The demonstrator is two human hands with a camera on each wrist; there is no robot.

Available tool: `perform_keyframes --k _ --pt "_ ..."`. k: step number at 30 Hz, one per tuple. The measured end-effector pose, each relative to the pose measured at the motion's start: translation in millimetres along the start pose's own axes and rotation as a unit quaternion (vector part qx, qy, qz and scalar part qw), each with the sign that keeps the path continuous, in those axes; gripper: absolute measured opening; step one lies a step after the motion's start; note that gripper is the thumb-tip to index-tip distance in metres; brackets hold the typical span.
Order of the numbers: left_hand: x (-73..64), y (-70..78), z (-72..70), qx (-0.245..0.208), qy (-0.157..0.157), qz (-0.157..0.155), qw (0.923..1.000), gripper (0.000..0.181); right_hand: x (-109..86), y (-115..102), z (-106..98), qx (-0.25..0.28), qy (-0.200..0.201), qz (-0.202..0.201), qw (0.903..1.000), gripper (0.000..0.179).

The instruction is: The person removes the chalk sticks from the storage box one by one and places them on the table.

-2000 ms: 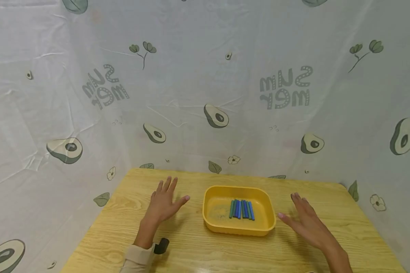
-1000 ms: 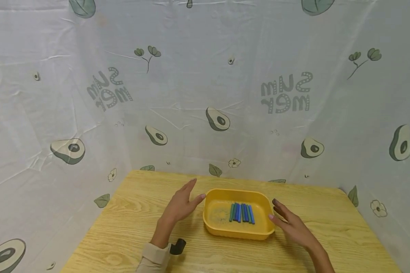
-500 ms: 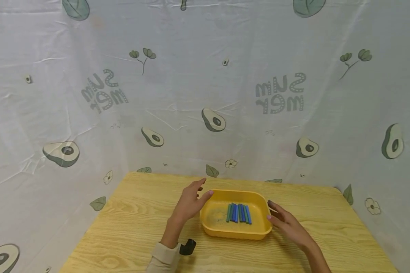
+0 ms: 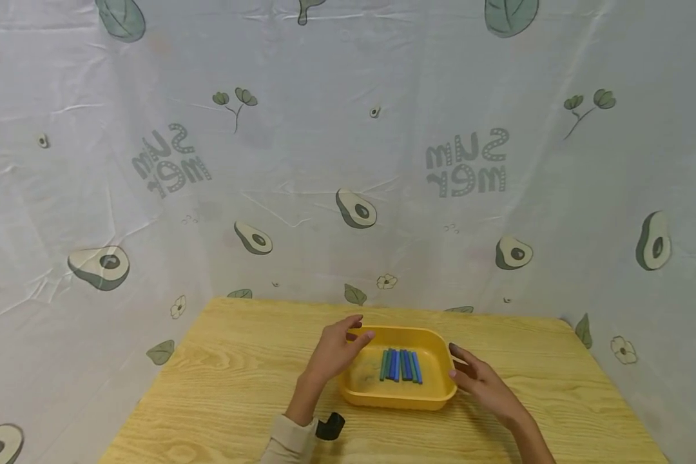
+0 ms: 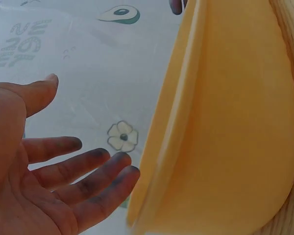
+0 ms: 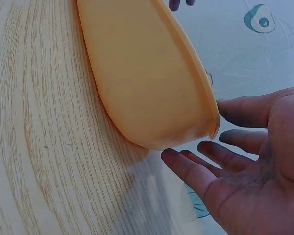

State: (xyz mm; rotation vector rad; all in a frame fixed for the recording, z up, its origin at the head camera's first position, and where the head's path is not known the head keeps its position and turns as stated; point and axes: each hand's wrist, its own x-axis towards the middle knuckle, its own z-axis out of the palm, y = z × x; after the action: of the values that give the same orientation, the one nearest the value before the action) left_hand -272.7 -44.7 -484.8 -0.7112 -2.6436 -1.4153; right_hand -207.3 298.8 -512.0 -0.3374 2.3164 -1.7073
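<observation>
A shallow yellow tray (image 4: 400, 402) stands on the table. Inside lies a row of several green and blue sticks (image 4: 401, 365) that look like chalk pastels, with grey smudges on the tray floor to their left. My left hand (image 4: 332, 352) is above the tray's left rim, fingers spread and slightly bent, holding nothing. In the left wrist view its smudged fingertips (image 5: 130, 172) are near the tray wall (image 5: 235, 107). At the right end my right hand (image 4: 486, 386) has loosely bent fingers around the rim's outside; its thumb (image 6: 245, 111) is at or almost at the rim.
The wood-grain table (image 4: 238, 380) extends around the tray on every side. A pale curtain (image 4: 301, 161) printed with avocados and leaves rises behind and beside it. A black device (image 4: 330, 426) is strapped at my left cuff.
Both hands have come inward to the tray, the left from the far left and the right from the right. The view has shifted slightly. The sticks keep their places in the tray.
</observation>
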Motion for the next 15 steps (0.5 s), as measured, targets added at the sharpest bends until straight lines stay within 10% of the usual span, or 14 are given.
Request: perform_keyframes --k 15 --pt "9.7 -3.0 23.4 -0.089 -0.055 -0.053 0.9932 0.064 -1.4 4.5 -3.2 0.046 -0.022 0.020 0.9985 0.076"
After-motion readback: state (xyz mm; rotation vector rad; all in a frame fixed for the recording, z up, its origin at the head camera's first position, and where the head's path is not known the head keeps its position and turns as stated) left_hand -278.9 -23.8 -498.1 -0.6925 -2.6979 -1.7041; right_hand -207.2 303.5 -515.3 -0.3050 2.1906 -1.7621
